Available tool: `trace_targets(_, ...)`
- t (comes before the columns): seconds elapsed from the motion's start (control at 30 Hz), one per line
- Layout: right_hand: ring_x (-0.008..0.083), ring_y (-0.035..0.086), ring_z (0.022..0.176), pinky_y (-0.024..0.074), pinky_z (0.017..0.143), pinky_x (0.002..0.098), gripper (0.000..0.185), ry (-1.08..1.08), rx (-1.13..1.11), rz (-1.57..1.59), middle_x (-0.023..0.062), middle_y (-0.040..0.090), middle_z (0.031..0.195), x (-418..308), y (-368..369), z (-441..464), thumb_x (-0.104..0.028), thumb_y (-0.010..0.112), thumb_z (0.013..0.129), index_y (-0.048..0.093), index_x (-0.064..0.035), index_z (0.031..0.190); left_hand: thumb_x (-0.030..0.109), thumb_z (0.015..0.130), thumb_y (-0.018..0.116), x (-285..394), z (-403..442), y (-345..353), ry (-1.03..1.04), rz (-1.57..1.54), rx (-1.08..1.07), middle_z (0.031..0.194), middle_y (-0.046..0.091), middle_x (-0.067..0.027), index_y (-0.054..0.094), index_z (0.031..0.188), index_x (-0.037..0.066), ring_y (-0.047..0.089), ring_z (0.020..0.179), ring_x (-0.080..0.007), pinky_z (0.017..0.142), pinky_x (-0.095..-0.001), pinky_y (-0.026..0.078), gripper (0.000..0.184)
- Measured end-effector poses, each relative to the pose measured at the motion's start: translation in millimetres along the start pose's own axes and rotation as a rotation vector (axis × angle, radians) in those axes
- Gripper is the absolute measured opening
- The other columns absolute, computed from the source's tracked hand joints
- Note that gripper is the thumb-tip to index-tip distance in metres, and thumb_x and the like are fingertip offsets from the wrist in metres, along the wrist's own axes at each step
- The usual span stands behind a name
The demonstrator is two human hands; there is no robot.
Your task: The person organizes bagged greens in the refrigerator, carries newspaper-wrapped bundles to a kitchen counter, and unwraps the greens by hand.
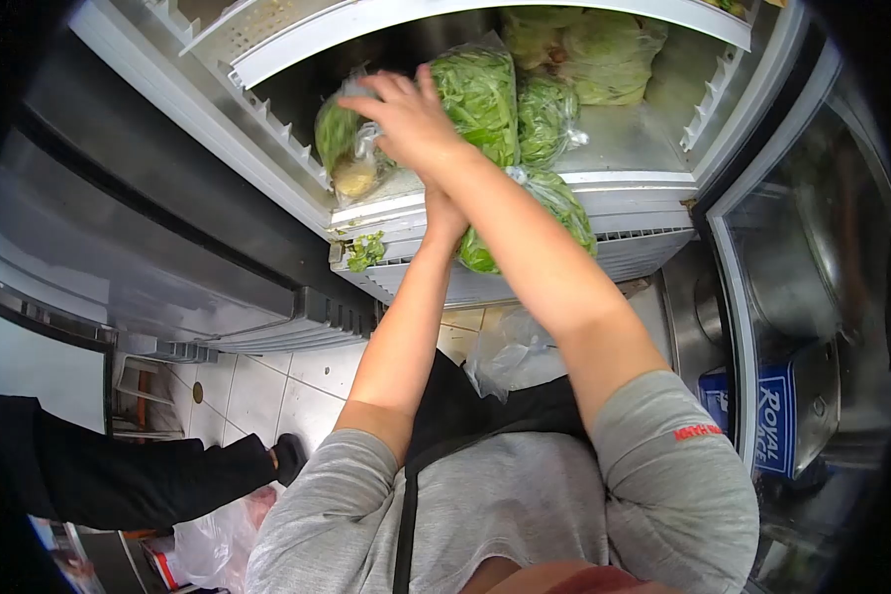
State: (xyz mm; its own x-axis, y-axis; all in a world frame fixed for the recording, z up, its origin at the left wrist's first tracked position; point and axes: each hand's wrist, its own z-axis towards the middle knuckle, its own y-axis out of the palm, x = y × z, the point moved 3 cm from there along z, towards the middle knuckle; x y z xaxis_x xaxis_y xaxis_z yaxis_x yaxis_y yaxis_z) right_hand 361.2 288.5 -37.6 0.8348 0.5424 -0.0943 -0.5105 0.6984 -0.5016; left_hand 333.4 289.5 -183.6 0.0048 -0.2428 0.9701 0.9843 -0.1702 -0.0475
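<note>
In the head view, both my arms reach into the bottom of an open fridge. My right hand (408, 124) crosses over to the left, fingers spread, above a clear bag of green herbs (338, 134) with something yellowish at its lower end. My left hand (444, 210) lies beneath my right wrist; its fingers are hidden. Beside my right hand stands a large bag of leafy greens (477, 99). A smaller bag of greens (546, 121) leans next to it. Another bag of greens (564, 213) lies over the fridge's front edge, partly behind my right forearm.
Bagged lettuce (614, 59) sits at the back right under a white shelf edge (485, 30). Loose leaves (366, 250) hang on the front sill. A glass door (792, 247) stands open at right. Clear plastic (513, 346) lies on the floor. Another person's leg (148, 480) is at left.
</note>
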Motion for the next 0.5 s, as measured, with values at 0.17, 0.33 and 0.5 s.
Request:
trace_targets(0.17,0.0312,0.041,0.117,0.0279,0.101,0.0466,0.063,0.564,0.163,0.051,0.0142,0.043,0.128,116,-70,-67,-0.037,0.074,0.066,0.052,-0.0162,0.12,-0.001,0.068,0.072,17,-6,8,0.008,-0.135,0.158,0.134,0.031,-0.0223,-0.016,0.135,-0.005,0.039,0.119,-0.0268,0.098,-0.0309,0.034,0.11)
trace_targets(0.33,0.0336,0.044,0.106,0.038,0.089,0.041,0.053,0.762,0.035,0.28,0.0182,0.044,0.115,168,-53,-123,-0.033,0.077,0.068,0.052,-0.0084,0.108,-0.004,0.069,0.07,22,-9,8,0.021,-0.206,0.106,0.133,0.031,-0.0215,-0.019,0.134,-0.004,0.04,0.118,-0.0255,0.097,-0.0303,0.036,0.11)
trace_targets(0.5,0.0298,0.043,0.1,0.0378,0.086,0.0401,0.048,0.721,0.326,0.192,0.0148,0.044,0.105,156,-74,-161,-0.025,0.079,0.067,0.051,-0.0067,0.101,-0.002,0.069,0.071,21,-11,1,0.147,-0.136,0.203,0.133,0.032,-0.0205,-0.018,0.134,-0.004,0.041,0.117,-0.0244,0.096,-0.0304,0.036,0.11)
